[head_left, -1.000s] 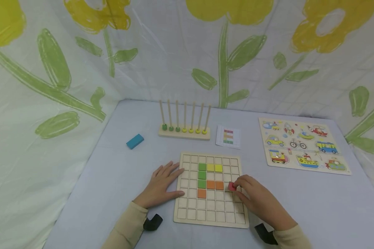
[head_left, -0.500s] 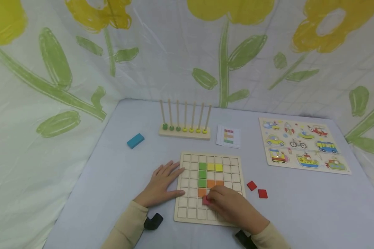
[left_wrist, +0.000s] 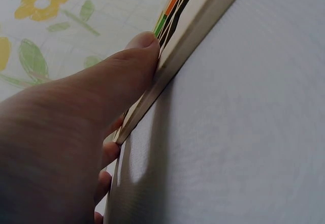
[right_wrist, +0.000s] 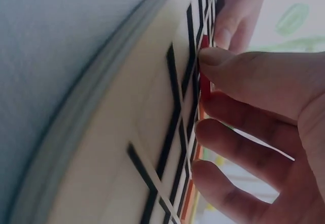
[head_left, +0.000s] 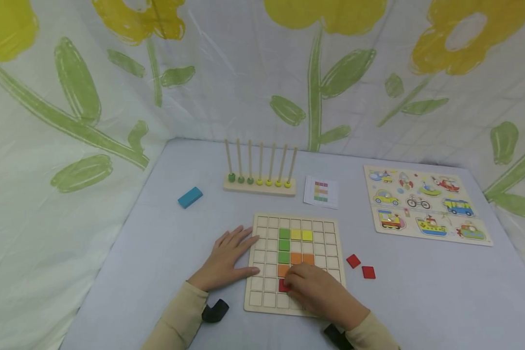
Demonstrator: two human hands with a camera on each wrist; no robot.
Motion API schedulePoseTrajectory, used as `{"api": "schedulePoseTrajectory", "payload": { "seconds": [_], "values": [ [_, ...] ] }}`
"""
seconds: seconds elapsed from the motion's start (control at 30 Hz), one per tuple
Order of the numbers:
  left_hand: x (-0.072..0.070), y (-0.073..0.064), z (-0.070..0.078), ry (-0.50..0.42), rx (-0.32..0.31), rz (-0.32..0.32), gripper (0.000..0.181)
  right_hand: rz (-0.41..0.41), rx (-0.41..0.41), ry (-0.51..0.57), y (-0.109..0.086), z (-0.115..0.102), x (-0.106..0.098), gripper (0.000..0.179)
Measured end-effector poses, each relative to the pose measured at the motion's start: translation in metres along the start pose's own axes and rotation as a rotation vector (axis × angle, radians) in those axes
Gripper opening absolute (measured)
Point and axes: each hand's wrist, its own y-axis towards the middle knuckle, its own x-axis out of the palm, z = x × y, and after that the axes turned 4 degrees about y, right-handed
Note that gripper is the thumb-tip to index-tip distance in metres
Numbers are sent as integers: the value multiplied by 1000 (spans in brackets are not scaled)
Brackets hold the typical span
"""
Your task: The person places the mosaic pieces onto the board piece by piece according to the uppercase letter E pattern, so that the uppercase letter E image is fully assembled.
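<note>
The wooden grid board lies on the table with green, yellow and orange square tiles in some cells. A red tile sits at the cell below the left orange tile. My right hand has thumb and index finger at this tile; in the right wrist view they pinch the red tile low against the board. Whether it lies fully flat is hard to tell. With fingers spread, my left hand rests along the board's left edge; its thumb touches the rim in the left wrist view.
Two loose red tiles lie right of the board. Behind it stand a pegged bead rack and a printed pattern card. A blue block is at left, a vehicle puzzle at right.
My right hand has carried the red tile from the board's right side leftward to the cell below the orange tile and lowered it there. The left hand has stayed put.
</note>
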Motion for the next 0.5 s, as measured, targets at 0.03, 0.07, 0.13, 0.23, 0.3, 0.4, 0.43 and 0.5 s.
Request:
{"api": "schedulePoseTrajectory", "payload": {
  "seconds": [0.03,0.07,0.13,0.23,0.3,0.4,0.43,0.5],
  "values": [
    [0,0,0,3,-1,-1,77,-3,3,-1,0,0,1,19],
    [-1,0,0,4,-1,-2,77,-9,10,-6,1,-1,1,18],
    [-1,0,0,4,0,-3,77,-20,25,-13,2,-1,3,17],
    [-2,1,0,0,1,-2,76,-36,35,-26,3,-3,3,17],
    [-2,1,0,-1,3,1,76,-43,40,-28,4,-3,4,18],
    [-1,0,0,3,4,3,77,-54,46,-29,4,-4,3,17],
    [0,0,-1,5,5,3,77,-59,49,-28,4,-4,3,16],
    [0,0,-1,6,6,3,77,-67,57,-25,4,-4,3,15]
  ]
}}
